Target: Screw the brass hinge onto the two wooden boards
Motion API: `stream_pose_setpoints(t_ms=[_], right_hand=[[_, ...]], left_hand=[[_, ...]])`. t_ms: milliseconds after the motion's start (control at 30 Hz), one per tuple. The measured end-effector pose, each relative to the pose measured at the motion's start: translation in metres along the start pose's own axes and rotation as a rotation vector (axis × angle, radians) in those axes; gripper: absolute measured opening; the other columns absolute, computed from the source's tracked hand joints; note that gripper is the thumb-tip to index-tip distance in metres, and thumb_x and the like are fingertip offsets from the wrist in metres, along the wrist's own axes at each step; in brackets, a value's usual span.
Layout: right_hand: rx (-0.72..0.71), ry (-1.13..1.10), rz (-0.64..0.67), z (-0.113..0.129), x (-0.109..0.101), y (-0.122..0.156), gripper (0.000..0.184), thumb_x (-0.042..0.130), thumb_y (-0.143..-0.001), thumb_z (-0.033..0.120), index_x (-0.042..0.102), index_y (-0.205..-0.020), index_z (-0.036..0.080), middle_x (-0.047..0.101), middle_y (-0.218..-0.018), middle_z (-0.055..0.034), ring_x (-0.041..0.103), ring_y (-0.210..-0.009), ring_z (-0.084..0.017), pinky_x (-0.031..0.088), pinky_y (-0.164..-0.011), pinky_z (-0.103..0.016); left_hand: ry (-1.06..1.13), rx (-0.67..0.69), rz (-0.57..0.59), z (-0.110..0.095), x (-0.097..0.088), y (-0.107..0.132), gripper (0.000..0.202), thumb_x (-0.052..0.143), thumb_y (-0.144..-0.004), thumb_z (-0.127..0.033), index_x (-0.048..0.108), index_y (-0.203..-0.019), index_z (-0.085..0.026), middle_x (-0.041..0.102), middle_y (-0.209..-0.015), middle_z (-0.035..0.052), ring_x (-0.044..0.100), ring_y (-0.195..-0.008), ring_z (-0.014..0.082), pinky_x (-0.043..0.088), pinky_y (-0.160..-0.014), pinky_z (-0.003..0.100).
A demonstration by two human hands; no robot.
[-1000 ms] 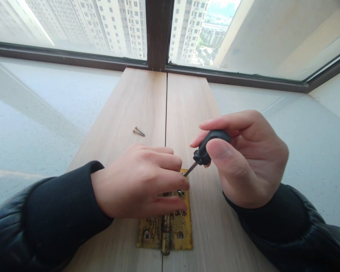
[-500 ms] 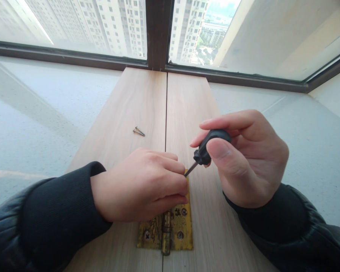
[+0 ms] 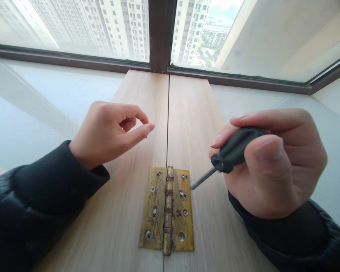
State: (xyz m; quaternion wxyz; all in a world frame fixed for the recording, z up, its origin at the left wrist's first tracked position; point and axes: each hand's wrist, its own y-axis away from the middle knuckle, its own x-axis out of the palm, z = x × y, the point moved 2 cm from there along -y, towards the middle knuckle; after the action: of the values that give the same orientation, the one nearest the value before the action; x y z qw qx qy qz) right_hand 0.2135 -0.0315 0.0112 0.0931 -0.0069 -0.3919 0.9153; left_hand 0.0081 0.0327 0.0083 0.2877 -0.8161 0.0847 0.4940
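My left hand [image 3: 110, 130] is over the left board, thumb and forefinger pinched together; whatever lies between or behind them is hidden. My right hand [image 3: 280, 162] grips a black-handled screwdriver [image 3: 232, 149], its shaft slanting down to the left. The tip appears beside the right edge of a worn brass hinge [image 3: 161, 200], which lies open across the seam of two boards. Cross-head screws fill the left leaf's holes. On the right leaf, a screw [image 3: 184, 176] sits at the top and a second screw [image 3: 183, 194] stands tilted below it. Two lower holes [image 3: 181, 237] hold no screw.
The left board [image 3: 147, 90] and right board [image 3: 191, 98] run side by side up to the dark window frame [image 3: 160, 37]. A pale speckled sill [image 3: 45, 90] extends on both sides. Tall buildings show through the glass.
My left hand has left the hinge and moved up and left, to where two loose screws lay; these are now hidden. My right hand has drawn the screwdriver right, off the hinge.
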Motion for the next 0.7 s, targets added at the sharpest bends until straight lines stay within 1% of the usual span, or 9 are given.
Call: stream_pose_setpoints(t_ms=[100,167,233,300,367,467,533,600,700], right_hand=[[0.050,-0.047,0.066,-0.001,-0.002,0.001,0.014,0.071,-0.086,0.029,0.068,-0.094,0.018,0.063,-0.070,-0.0021,0.058,-0.055,-0.014,0.041,-0.039,-0.029],[0.047,-0.087,0.130,0.000,-0.003,0.002,0.013,0.067,-0.088,0.024,0.068,-0.098,0.016,0.064,-0.073,-0.0032,0.060,-0.061,-0.015,0.044,-0.043,-0.028],[0.058,-0.071,0.212,0.002,-0.004,0.005,0.014,0.064,-0.089,0.019,0.066,-0.103,0.016,0.065,-0.079,-0.0031,0.062,-0.068,-0.015,0.049,-0.050,-0.028],[0.029,-0.028,0.275,0.005,-0.005,0.007,0.016,0.064,-0.089,0.018,0.065,-0.105,0.017,0.066,-0.082,-0.0025,0.063,-0.070,-0.014,0.050,-0.052,-0.027],[0.019,0.043,0.305,0.009,-0.006,0.007,0.016,0.065,-0.089,0.021,0.064,-0.105,0.019,0.066,-0.082,-0.0020,0.063,-0.071,-0.014,0.051,-0.053,-0.027],[0.094,0.126,0.312,0.014,-0.005,0.006,0.015,0.067,-0.089,0.030,0.063,-0.102,0.023,0.066,-0.081,-0.0019,0.063,-0.071,-0.017,0.052,-0.055,-0.031],[0.116,0.124,0.305,0.016,-0.002,0.003,0.024,0.073,-0.084,0.037,0.063,-0.102,0.026,0.066,-0.081,-0.0030,0.064,-0.074,-0.020,0.053,-0.056,-0.033],[0.092,0.089,0.295,0.017,0.003,0.001,0.037,0.079,-0.076,0.044,0.062,-0.105,0.026,0.066,-0.082,-0.0046,0.064,-0.076,-0.022,0.054,-0.056,-0.035],[0.083,0.078,0.295,0.016,0.008,-0.001,0.043,0.081,-0.073,0.047,0.062,-0.106,0.027,0.065,-0.084,-0.0053,0.064,-0.078,-0.024,0.055,-0.057,-0.037]], left_hand=[[0.010,0.001,0.142,0.019,0.004,-0.007,0.032,0.060,-0.082,-0.051,0.067,-0.081,-0.020,0.048,-0.058,-0.0036,0.042,-0.055,0.0090,0.033,-0.056,0.024],[0.046,0.060,0.259,0.025,0.009,-0.009,0.032,0.063,-0.079,-0.050,0.067,-0.085,-0.019,0.055,-0.066,-0.0019,0.049,-0.064,0.0104,0.038,-0.065,0.024],[0.062,0.091,0.333,0.029,0.011,-0.010,0.030,0.066,-0.078,-0.046,0.067,-0.087,-0.018,0.059,-0.072,-0.0004,0.053,-0.071,0.0118,0.040,-0.072,0.025],[0.076,0.066,0.355,0.031,0.013,-0.010,0.026,0.065,-0.077,-0.041,0.067,-0.087,-0.016,0.060,-0.073,0.0004,0.054,-0.072,0.0121,0.040,-0.072,0.025],[0.100,0.025,0.352,0.032,0.013,-0.010,0.023,0.062,-0.077,-0.037,0.067,-0.085,-0.016,0.060,-0.071,0.0005,0.053,-0.069,0.0118,0.040,-0.070,0.024],[0.119,-0.003,0.341,0.032,0.013,-0.010,0.021,0.060,-0.076,-0.034,0.068,-0.082,-0.016,0.060,-0.070,0.0004,0.053,-0.068,0.0114,0.040,-0.068,0.024],[0.125,-0.012,0.337,0.032,0.013,-0.011,0.021,0.060,-0.074,-0.033,0.068,-0.081,-0.016,0.061,-0.069,0.0003,0.053,-0.067,0.0111,0.041,-0.067,0.024],[0.132,-0.018,0.341,0.031,0.013,-0.011,0.020,0.060,-0.073,-0.033,0.068,-0.079,-0.016,0.060,-0.067,0.0001,0.053,-0.065,0.0109,0.040,-0.066,0.023],[0.119,-0.025,0.363,0.031,0.014,-0.011,0.019,0.059,-0.073,-0.032,0.067,-0.075,-0.015,0.060,-0.066,0.0003,0.052,-0.064,0.0109,0.040,-0.064,0.023]])
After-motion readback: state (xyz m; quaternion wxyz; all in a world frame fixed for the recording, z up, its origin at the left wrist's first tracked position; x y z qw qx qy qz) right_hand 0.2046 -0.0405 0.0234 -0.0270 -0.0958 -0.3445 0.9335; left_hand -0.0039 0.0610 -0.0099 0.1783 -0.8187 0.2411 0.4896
